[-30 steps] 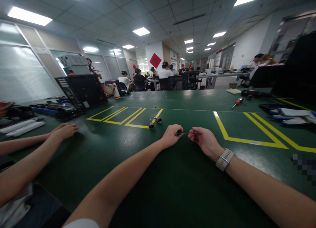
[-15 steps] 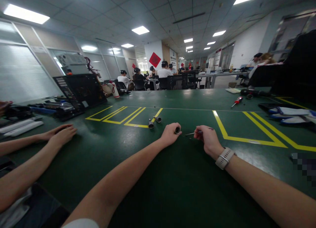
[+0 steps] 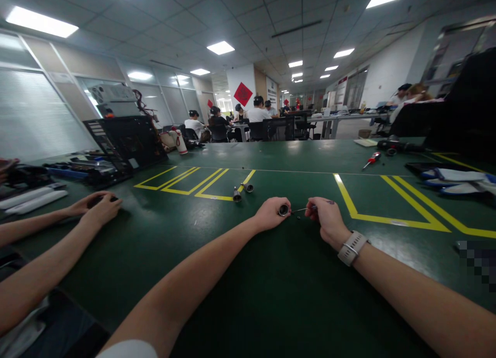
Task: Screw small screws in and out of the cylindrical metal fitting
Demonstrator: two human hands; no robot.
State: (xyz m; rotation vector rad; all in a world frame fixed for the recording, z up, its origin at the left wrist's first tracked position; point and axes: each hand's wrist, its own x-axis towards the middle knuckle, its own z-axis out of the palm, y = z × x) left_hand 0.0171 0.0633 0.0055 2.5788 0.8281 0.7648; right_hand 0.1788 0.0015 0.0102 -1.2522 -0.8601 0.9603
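Observation:
A round metal part (image 3: pixel 283 209) with a hollow end is gripped in my left hand (image 3: pixel 271 213). My right hand (image 3: pixel 324 216) pinches a thin metal tool (image 3: pixel 299 209), whose tip reaches to the edge of the round part. On the green table (image 3: pixel 232 265) below the tool lies a small dark piece (image 3: pixel 298 217). Two similar metal parts, one (image 3: pixel 236 195) upright and one (image 3: pixel 249 188) tipped over, are beyond my left hand, near a yellow tape line.
Another person's hands (image 3: pixel 96 208) hold a dark object at the left. A black equipment case (image 3: pixel 132 141) stands behind them. At the right are a red screwdriver (image 3: pixel 372 160) and white-blue gloves (image 3: pixel 457 180). Yellow tape (image 3: pixel 399 221) marks the table.
My left hand has moved slightly right with the round part, which now faces more toward me. The tool's tip and the part have come together. The other person's hands have shifted.

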